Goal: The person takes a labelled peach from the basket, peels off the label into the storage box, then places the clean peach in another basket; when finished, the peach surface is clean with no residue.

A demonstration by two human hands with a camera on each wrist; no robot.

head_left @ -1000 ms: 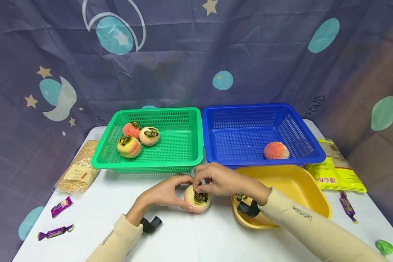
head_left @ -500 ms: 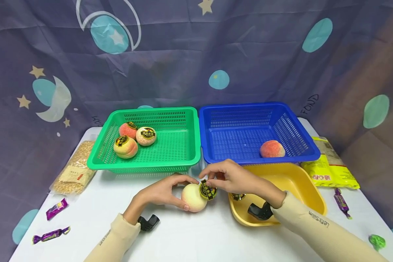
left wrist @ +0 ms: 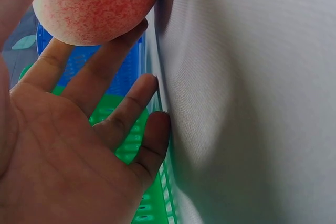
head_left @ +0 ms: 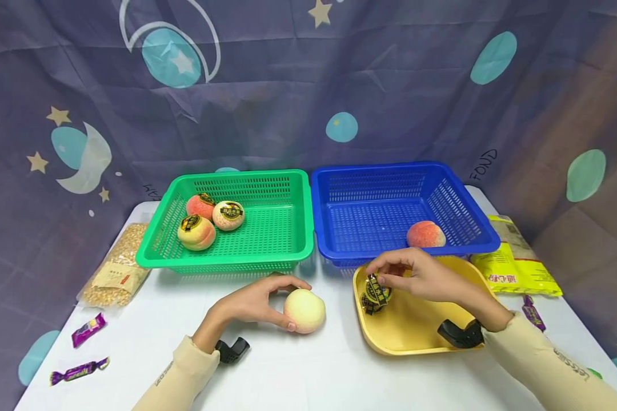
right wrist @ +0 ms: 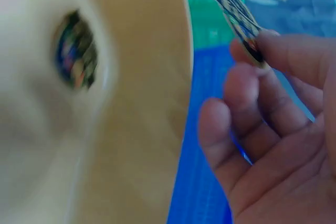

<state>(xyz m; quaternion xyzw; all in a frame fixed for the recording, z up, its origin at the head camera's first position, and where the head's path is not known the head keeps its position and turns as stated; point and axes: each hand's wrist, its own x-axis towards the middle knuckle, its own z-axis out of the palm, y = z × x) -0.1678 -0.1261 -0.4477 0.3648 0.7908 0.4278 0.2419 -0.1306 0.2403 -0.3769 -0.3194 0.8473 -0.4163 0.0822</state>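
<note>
My left hand point(head_left: 254, 301) holds a pale, pinkish peach point(head_left: 304, 311) on the white table, thumb at the near side and fingers at the far side. In the left wrist view the peach's red-speckled side point(left wrist: 100, 3) shows, with the lower fingers spread off it. My right hand point(head_left: 427, 277) pinches a black-and-gold round sticker point(right wrist: 239, 22) between thumb and forefinger, above the left part of a yellow basin point(head_left: 416, 334). Another such sticker point(right wrist: 76, 51) lies inside the basin. The held peach shows no sticker on its visible sides.
Behind stand a green basket point(head_left: 272, 264) with three stickered peaches and a blue basket point(head_left: 334, 254) with one reddish peach point(head_left: 425, 234). A grain bag point(head_left: 118, 265) lies left, a yellow packet point(head_left: 516, 268) right. Purple-wrapped candies point(head_left: 79, 371) lie near the sides.
The sticker has come off the held peach, and my right hand has carried it right, over the yellow basin. My left hand stays on the peach.
</note>
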